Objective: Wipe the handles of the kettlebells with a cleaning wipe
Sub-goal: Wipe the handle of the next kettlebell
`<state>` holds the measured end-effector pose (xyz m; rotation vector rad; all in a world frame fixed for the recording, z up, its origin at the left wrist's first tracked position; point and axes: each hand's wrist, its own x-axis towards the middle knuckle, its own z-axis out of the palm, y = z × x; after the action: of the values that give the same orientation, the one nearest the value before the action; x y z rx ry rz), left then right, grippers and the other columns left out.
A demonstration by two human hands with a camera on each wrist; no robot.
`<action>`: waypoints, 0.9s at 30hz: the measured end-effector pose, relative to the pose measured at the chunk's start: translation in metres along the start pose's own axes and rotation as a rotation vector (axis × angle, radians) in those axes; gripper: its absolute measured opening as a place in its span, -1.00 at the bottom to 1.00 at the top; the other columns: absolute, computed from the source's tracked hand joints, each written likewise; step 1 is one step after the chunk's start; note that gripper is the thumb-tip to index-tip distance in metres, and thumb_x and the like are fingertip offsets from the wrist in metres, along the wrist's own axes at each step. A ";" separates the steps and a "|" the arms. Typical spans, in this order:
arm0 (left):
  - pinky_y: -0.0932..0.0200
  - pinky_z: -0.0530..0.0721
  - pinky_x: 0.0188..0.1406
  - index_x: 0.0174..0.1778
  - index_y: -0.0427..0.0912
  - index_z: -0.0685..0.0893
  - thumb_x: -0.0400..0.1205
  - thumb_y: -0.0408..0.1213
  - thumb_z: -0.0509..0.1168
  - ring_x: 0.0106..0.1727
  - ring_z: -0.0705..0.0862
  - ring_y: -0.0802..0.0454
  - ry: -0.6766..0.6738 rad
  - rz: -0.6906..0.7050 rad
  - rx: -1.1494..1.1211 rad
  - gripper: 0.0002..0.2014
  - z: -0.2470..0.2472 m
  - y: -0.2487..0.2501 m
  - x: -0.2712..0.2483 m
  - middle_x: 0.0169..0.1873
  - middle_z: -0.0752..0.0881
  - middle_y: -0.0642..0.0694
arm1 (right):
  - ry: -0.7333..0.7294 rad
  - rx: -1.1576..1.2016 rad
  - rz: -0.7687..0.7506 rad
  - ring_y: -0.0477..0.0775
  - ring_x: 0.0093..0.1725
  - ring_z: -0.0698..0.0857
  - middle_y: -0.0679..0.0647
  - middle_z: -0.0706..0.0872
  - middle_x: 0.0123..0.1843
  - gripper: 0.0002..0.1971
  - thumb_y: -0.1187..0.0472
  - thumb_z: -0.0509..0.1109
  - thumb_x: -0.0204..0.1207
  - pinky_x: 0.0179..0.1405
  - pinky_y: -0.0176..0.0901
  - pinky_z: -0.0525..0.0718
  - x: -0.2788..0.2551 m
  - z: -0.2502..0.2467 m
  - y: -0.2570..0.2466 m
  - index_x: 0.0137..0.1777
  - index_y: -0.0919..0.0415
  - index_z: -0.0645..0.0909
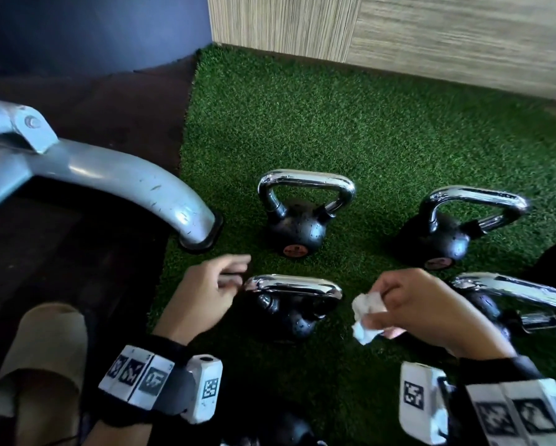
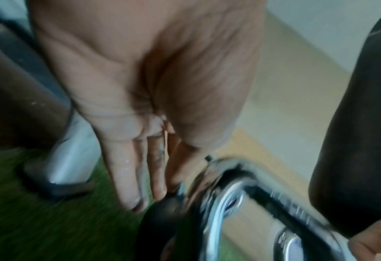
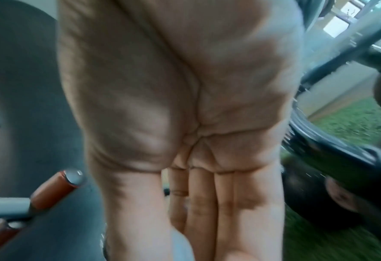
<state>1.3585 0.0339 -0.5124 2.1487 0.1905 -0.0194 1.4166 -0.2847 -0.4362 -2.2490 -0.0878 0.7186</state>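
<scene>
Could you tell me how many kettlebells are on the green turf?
4: back left, back right, front left by the left hand, and front right, partly hidden behind the right hand.

A patch of green artificial turf [image 1: 350,130] covers the floor's middle and right, meeting a dark brown floor [image 1: 86,101] along its left edge. A curved grey metal machine leg [image 1: 122,178] reaches in from the left and ends in a black rubber foot [image 1: 202,244] planted right at the turf's edge (1 bolt head shows on the bracket near its top). A light wood-grain wall panel [image 1: 431,33] runs along the back, beside a dark blue wall [image 1: 93,27] on the left. A beige slipper [image 1: 41,358] rests on the brown floor at lower left.
</scene>
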 end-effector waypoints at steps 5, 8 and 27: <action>0.10 0.81 0.16 0.16 -0.05 0.85 0.70 -0.27 0.39 0.10 0.87 0.04 -0.038 0.087 -0.399 -0.82 -0.024 0.077 -0.015 0.04 0.89 0.02 | 0.120 0.108 -0.363 -0.10 -0.35 0.72 -0.02 0.83 -0.33 -0.71 0.14 0.83 0.11 -0.23 -0.12 0.66 -0.022 0.005 -0.054 -0.24 0.02 0.80; 0.05 0.80 0.23 0.25 -0.14 0.82 0.67 -0.11 0.30 0.20 0.85 -0.10 -0.277 0.002 -0.637 -0.67 -0.023 0.097 -0.028 0.13 0.87 -0.15 | 0.143 0.104 -0.549 -0.08 -0.32 0.75 -0.05 0.82 -0.28 -0.71 0.10 0.83 0.11 -0.24 -0.24 0.67 -0.024 0.023 -0.070 -0.23 0.03 0.81; 0.21 0.74 0.25 -0.02 -0.05 0.92 0.61 -0.33 0.54 0.21 0.75 0.42 0.162 0.551 0.110 -0.89 0.030 0.072 -0.022 0.15 0.82 0.25 | 0.030 -0.142 -0.115 -0.25 -0.30 0.65 -0.09 0.77 -0.12 -0.43 0.11 0.83 0.10 -0.11 -0.17 0.74 0.038 0.038 0.040 0.06 -0.28 0.66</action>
<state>1.3485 -0.0326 -0.4673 2.2457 -0.3200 0.4720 1.4226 -0.2781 -0.5030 -2.3667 -0.2583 0.6340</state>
